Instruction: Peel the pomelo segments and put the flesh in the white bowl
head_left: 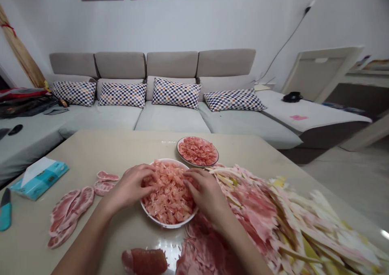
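A white bowl (170,225) heaped with pink pomelo pulp (170,194) stands on the table before me. My left hand (136,183) reaches over the bowl's left rim, its thumb and fingers apart and curved against the pulp. From the right side, my right hand (203,187) touches the heap with spread, bent fingers. Behind the bowl is a dark-rimmed plate (216,155) of similar pulp (197,150). A peeled pomelo segment (146,261) lies near the front edge. Under and beyond my right forearm spreads a pile of peel and membranes (258,214).
Several pinkish segments (69,214) lie left on the table (121,145). Further left are a blue tissue pack (41,179) and a knife with a teal handle (5,216). A grey sofa (170,117) with checkered cushions (176,93) stands behind the table.
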Available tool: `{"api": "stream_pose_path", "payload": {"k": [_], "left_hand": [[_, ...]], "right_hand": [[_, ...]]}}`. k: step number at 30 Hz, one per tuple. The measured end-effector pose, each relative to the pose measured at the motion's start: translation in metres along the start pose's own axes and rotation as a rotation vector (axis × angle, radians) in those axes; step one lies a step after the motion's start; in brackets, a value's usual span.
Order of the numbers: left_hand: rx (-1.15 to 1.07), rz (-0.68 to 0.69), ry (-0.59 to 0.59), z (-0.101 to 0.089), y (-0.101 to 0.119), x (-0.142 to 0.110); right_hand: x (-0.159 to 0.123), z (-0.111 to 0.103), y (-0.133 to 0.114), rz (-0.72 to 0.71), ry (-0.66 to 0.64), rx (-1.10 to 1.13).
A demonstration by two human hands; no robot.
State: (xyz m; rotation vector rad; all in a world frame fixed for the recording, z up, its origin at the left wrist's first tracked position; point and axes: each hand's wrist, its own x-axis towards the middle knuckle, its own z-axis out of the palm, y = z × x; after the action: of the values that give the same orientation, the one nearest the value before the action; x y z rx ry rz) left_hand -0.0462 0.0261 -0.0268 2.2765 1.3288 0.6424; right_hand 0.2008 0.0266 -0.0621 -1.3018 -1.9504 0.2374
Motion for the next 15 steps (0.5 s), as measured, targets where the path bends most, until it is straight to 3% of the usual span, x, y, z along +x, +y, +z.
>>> {"api": "stream_pose_path", "payload": {"k": [4,8,12,15], "left_hand": [[-0.077,-0.003,0.014,-0.007,0.001,-0.002],[-0.049,-0.035,0.174,-0.003,0.007,-0.001],[-0.014,-0.059,0.238,-0.001,0.019,0.0],[0.017,-0.053,0.227,-0.009,0.03,-0.005]], "right_hand": [[0.0,-0.009,-0.016,-0.011,0.041,0.075],[-0.003,-0.012,-0.035,-0.054,0.139,0.152],[-0.009,-0.006,-0.042,-0.112,0.055,0.13],[-0.012,-0.006,-0.047,-0.115,0.016,0.104]]}}
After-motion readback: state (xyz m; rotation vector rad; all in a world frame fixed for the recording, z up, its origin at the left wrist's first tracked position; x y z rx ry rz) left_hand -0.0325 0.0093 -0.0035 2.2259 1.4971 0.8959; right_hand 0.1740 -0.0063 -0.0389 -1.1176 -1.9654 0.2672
